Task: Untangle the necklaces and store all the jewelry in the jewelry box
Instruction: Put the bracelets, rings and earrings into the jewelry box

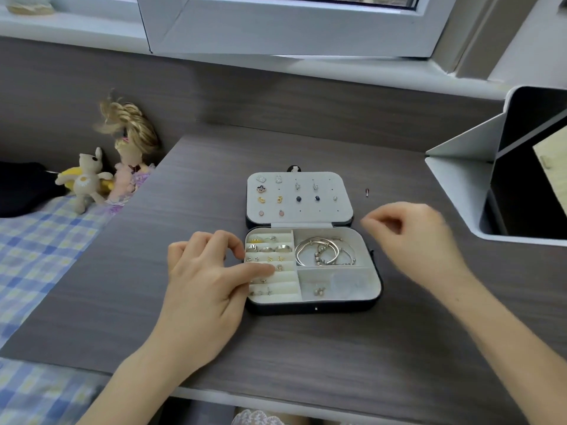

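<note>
Only the head view to go on here. The task looks nearly wrapped up, judging by how things lie. The jewelry box is laid open flat in the middle of the worktop. Its lid is folded back and ear studs are pinned across the padding in rows. In the base, rings are tucked into the rolls on the left and bangles are piled in the upper right compartment. A small charm-like piece sits in the lower right one, next to something pale that can't be made out. No tangled necklace can be spotted anywhere, so whether that part is sorted can't be said. One tiny red piece is seen loose on the worktop, just right of the lid, so at least that looks left to be put away, plus the lid to be closed.

Hands: the left hand is held over the left edge of the box. One digit is stretched out onto the ring rolls, touching beside a small ring, and the other fingers are loosely bent. The grip looks apart, with nothing held. The right hand is raised to the right of the box, clear of it, and is badly blurred. The fingers are curled inward, but whether anything is pinched in that grip can't be told.
</note>
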{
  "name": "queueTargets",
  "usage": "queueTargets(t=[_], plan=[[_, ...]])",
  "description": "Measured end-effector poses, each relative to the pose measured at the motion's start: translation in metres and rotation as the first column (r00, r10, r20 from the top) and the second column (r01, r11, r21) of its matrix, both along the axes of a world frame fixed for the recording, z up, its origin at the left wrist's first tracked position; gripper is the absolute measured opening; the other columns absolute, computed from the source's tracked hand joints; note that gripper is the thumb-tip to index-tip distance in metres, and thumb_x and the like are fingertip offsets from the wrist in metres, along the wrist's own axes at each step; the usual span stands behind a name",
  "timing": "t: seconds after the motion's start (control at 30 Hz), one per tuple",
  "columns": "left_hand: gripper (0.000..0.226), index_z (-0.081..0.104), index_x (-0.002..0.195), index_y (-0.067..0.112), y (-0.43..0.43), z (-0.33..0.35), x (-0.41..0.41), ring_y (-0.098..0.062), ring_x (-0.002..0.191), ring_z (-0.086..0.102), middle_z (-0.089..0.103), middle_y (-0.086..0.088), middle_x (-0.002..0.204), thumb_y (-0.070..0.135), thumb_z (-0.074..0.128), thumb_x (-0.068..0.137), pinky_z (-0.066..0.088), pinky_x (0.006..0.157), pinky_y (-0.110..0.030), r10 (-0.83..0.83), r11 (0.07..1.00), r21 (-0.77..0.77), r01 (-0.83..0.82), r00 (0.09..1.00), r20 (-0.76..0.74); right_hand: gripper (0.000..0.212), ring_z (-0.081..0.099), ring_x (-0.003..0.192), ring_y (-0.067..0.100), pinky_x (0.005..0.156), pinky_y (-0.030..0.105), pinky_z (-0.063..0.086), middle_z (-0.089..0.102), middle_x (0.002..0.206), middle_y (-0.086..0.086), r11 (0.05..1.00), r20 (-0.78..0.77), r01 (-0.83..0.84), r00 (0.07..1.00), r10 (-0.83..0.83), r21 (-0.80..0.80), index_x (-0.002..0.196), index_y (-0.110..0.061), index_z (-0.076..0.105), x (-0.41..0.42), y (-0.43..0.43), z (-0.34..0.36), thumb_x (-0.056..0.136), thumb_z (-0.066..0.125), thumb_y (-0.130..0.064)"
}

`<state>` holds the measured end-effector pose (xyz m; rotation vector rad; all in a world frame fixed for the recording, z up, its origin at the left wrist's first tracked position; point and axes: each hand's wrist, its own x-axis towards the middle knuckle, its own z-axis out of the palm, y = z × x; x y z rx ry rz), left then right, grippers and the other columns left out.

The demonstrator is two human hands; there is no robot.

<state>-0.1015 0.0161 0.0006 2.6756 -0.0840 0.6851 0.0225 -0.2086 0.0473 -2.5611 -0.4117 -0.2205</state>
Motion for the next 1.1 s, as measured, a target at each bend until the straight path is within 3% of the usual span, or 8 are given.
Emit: queueTargets(t=[0.1, 0.23, 0.43, 0.53, 0.67, 0.8, 0.9, 1.1], plan=[[0.042, 0.074, 0.093, 0.037, 0.0, -0.002, 0.0, -0.017, 0.087, 0.04, 0.053, 0.006, 0.092, 0.02, 0.038, 0.081, 0.016, 0.074, -0.029, 0.003, 1.0, 0.006, -0.003, 1.0, 0.006, 0.015, 0.057, 0.085, 0.032, 0.078, 0.038, 0.043, 0.069, 0.088, 0.006, 0.954, 0.107, 0.165, 0.984, -0.142, -0.252, 0.086, -0.018, 0.075, 0.024, -0.033, -0.014, 0.087, 0.062, -0.025], [0.041, 0.074, 0.094, 0.038, 0.001, -0.003, 0.001, -0.015, 0.085, 0.039, 0.052, 0.007, 0.09, 0.022, 0.038, 0.082, 0.016, 0.073, -0.029, 0.008, 1.0, -0.008, -0.007, 1.0, 0.012, 0.018, 0.054, 0.088, 0.032, 0.079, 0.037, 0.036, 0.067, 0.087, 0.005, 0.92, 0.142, 0.131, 0.986, -0.084, -0.37, 0.092, -0.019, 0.074, 0.035, -0.035, -0.033, 0.085, 0.066, -0.034], [0.039, 0.071, 0.101, 0.038, 0.005, -0.001, -0.002, -0.014, 0.083, 0.041, 0.05, 0.009, 0.09, 0.023, 0.039, 0.085, 0.019, 0.072, -0.031, 0.029, 0.994, -0.108, -0.024, 0.999, 0.042, 0.012, 0.054, 0.087, 0.035, 0.074, 0.036, 0.031, 0.067, 0.086, 0.01, 0.882, 0.227, 0.118, 0.974, -0.013, -0.457, 0.082, -0.011, 0.071, 0.044, -0.031, -0.038, 0.086, 0.065, -0.02], [0.038, 0.071, 0.101, 0.038, 0.007, 0.0, -0.004, -0.014, 0.083, 0.042, 0.051, 0.01, 0.09, 0.024, 0.039, 0.086, 0.021, 0.071, -0.032, 0.03, 0.993, -0.118, -0.024, 0.999, 0.044, 0.01, 0.054, 0.084, 0.036, 0.074, 0.039, 0.032, 0.066, 0.086, 0.013, 0.903, 0.208, 0.089, 0.978, 0.0, -0.42, 0.081, -0.007, 0.065, 0.041, -0.026, -0.034, 0.088, 0.06, -0.012], [0.038, 0.071, 0.104, 0.037, 0.002, -0.002, -0.004, -0.012, 0.084, 0.041, 0.05, 0.009, 0.091, 0.026, 0.038, 0.088, 0.02, 0.072, -0.031, 0.004, 0.995, -0.101, -0.002, 1.0, 0.021, 0.01, 0.054, 0.076, 0.029, 0.069, 0.038, 0.04, 0.062, 0.081, 0.001, 0.984, 0.06, -0.13, 0.989, 0.137, -0.119, 0.086, -0.01, 0.052, 0.007, -0.001, -0.004, 0.093, 0.045, -0.006], [0.037, 0.071, 0.101, 0.035, 0.004, -0.002, -0.006, -0.011, 0.086, 0.041, 0.049, 0.012, 0.091, 0.024, 0.039, 0.087, 0.022, 0.073, -0.032, 0.037, 0.99, -0.139, -0.031, 0.999, 0.039, 0.014, 0.05, 0.064, 0.014, 0.058, 0.029, 0.044, 0.059, 0.074, -0.006, 0.908, -0.163, -0.419, 0.894, 0.418, 0.033, 0.083, -0.018, 0.049, -0.035, 0.027, 0.021, 0.095, 0.045, -0.013], [0.037, 0.072, 0.094, 0.036, 0.007, -0.003, -0.011, -0.009, 0.083, 0.041, 0.049, 0.013, 0.089, 0.02, 0.04, 0.085, 0.023, 0.073, -0.032, 0.043, 0.984, -0.173, -0.031, 0.997, 0.062, 0.016, 0.044, 0.061, 0.004, 0.056, 0.017, 0.039, 0.051, 0.066, -0.013, 0.841, -0.251, -0.54, 0.811, 0.529, 0.03, 0.081, -0.019, 0.052, -0.047, 0.042, 0.022, 0.095, 0.046, -0.014], [0.036, 0.072, 0.088, 0.039, 0.011, -0.005, -0.018, -0.01, 0.081, 0.042, 0.051, 0.012, 0.089, 0.019, 0.043, 0.083, 0.023, 0.075, -0.032, 0.028, 0.981, -0.194, -0.014, 0.997, 0.069, 0.014, 0.048, 0.087, 0.014, 0.081, 0.029, 0.042, 0.053, 0.092, -0.007, 0.778, -0.253, -0.611, 0.783, 0.567, -0.145, 0.089, -0.015, 0.053, -0.047, 0.062, 0.012, 0.098, 0.044, -0.019]])
